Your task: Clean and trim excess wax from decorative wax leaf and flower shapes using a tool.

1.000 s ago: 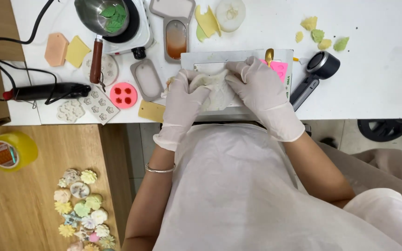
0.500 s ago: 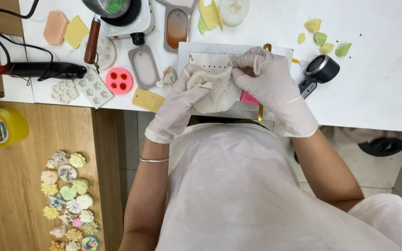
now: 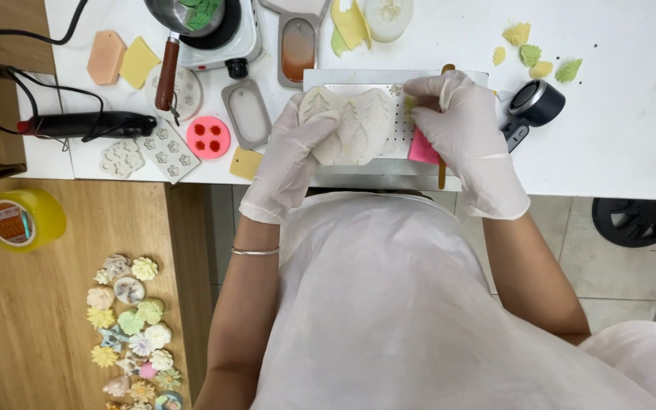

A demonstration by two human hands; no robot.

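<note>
Gloved left hand (image 3: 291, 156) grips the leaf mold (image 3: 354, 125), right hand (image 3: 457, 129) pinches its edge; hard flexing might crack the casts.

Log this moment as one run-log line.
left hand: holds white leaf mould | right hand: fingers at mould's right edge | under: perforated tray | beside: pink piece

We see a pale, cream-white flexible silicone mould with leaf-shaped cavities (image 3: 354, 125), its ribbed leaf imprints facing up. It lies on a perforated white metal tray (image 3: 396, 163) at the near edge of the white table, bent slightly along its left side.
</note>
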